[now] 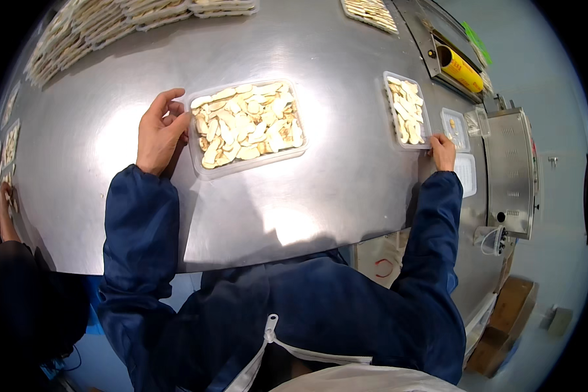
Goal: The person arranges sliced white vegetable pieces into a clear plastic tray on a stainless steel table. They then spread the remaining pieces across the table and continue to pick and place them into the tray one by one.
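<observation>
A clear plastic container full of loose, pale mushroom slices sits on the steel table in front of me. My left hand is at its left edge, thumb tip by the rim, the forefinger raised and the fingers apart. Farther right stands a smaller clear plastic tray with slices laid in rows. My right hand pinches the near right corner of that tray between thumb and fingers.
Stacked filled trays stand at the far left, another filled tray at the back. Right are a film wrapper with a yellow roll, white trays and a steel machine. Another person's hand works at the left edge.
</observation>
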